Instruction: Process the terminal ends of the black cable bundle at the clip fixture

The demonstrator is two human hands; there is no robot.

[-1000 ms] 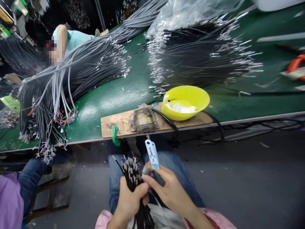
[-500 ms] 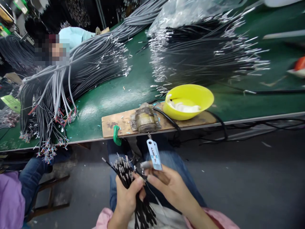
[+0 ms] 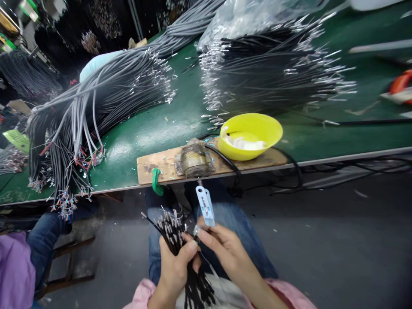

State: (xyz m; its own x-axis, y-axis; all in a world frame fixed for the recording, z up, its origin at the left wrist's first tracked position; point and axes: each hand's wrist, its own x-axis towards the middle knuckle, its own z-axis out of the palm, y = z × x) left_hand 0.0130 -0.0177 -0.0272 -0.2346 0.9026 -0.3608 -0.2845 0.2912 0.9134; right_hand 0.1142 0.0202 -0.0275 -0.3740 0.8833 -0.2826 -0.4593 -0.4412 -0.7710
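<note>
A bundle [image 3: 170,229], tips seemingly bared, is held below the clip [image 3: 205,207] by the left hand [image 3: 175,266]; one wire [image 3: 195,231], apparently unfinished, by the right hand [image 3: 227,249].

a workshop for cable work: ahead of the left hand [image 3: 175,266] and right hand [image 3: 229,253] runs a long green bench [image 3: 186,111], heaped with grey cables [image 3: 186,28] beyond and to the left of the left hand, and with black wires [image 3: 264,75] farther ahead of the right hand, their ends silvery. on the bench's near edge, just in front of both hands, a board [image 3: 145,168] bears a small machine [image 3: 195,161], blue scraps [image 3: 174,179] scattered about it. well left of the left hand, a person [image 3: 16,268] in purple is beside a wooden stool [image 3: 72,281].
</note>
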